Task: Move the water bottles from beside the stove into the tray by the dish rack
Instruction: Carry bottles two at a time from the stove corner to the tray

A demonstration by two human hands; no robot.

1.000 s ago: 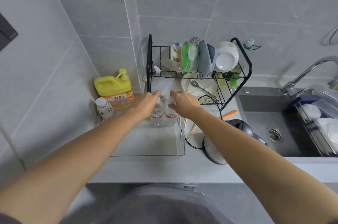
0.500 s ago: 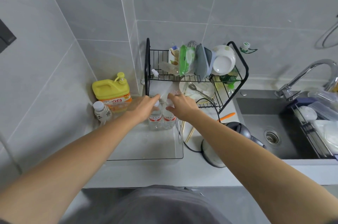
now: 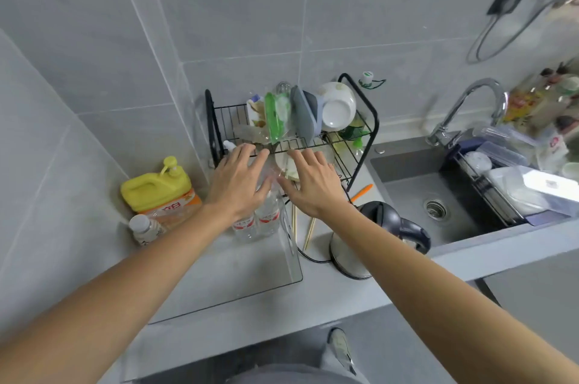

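Two water bottles (image 3: 261,217) stand upright, side by side, at the tray's (image 3: 250,283) far end. Left hand (image 3: 236,181) and right hand (image 3: 311,184), fingers spread, hover above them, gripping nothing.

Grey kitchen corner
Large grey wall tiles (image 3: 238,7) meet a grey countertop (image 3: 238,330) (sunken sink (image 3: 416,195) at right).
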